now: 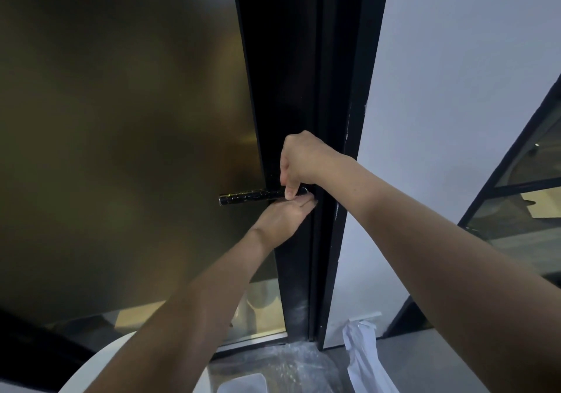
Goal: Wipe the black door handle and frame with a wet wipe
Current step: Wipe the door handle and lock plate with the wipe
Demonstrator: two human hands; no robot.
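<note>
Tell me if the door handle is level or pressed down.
Level: the door handle runs nearly horizontal, the right hand gripping its right end, the left hand just beneath.

The right hand [303, 161] closes over the inner end of the door handle [252, 196], hiding its joint with the frame [291, 73]; its fingers are tucked behind the knuckles. The fingertips of the left hand [282, 219] vanish under the handle. What either hand presses there cannot be told. Frosted glass [121, 119] blurs everything behind it. The bottom edge cuts a white round object [100, 365].
</note>
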